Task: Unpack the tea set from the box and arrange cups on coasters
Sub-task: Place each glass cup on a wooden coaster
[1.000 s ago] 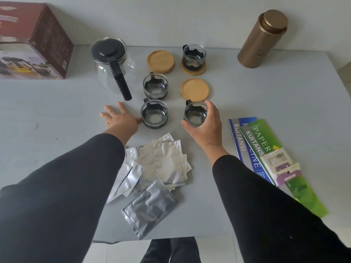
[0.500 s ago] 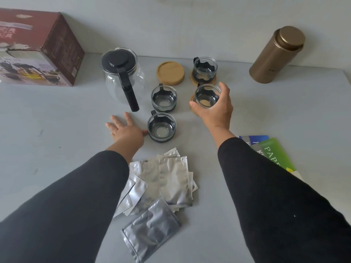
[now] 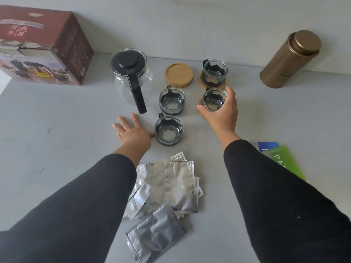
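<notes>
Right hand [image 3: 221, 112] is gripping a glass cup [image 3: 213, 101] from the near side, thumb on its left wall and fingers curling round the right, and is holding it on or just above the near wooden coaster [image 3: 201, 109]. Only a sliver of that coaster is showing under the cup and palm, so I can't tell if the base is seated yet.

Left hand [image 3: 132, 132] is lying flat on the grey table [image 3: 47, 149], fingers spread, holding nothing; its thumb is touching or just beside the nearest loose cup [image 3: 168, 132].

Step in hand, as I read it: placing cup two of four. One cup [image 3: 214, 73] is already sitting on the far right coaster [image 3: 212, 84]. A bare coaster [image 3: 178, 74] is waiting to its left. Another loose cup [image 3: 171, 101] is standing off-coaster beside the glass teapot [image 3: 131, 76]. I'm only seeing three coasters.

Next move, judging from this: centre the cup, let go without dragging it off, then take a loose cup to the bare coaster.

Also around: the box [image 3: 43, 48] far left, a gold canister [image 3: 290, 58] far right, foil pouches [image 3: 167, 188] close in, booklets [image 3: 281, 160] at right.
</notes>
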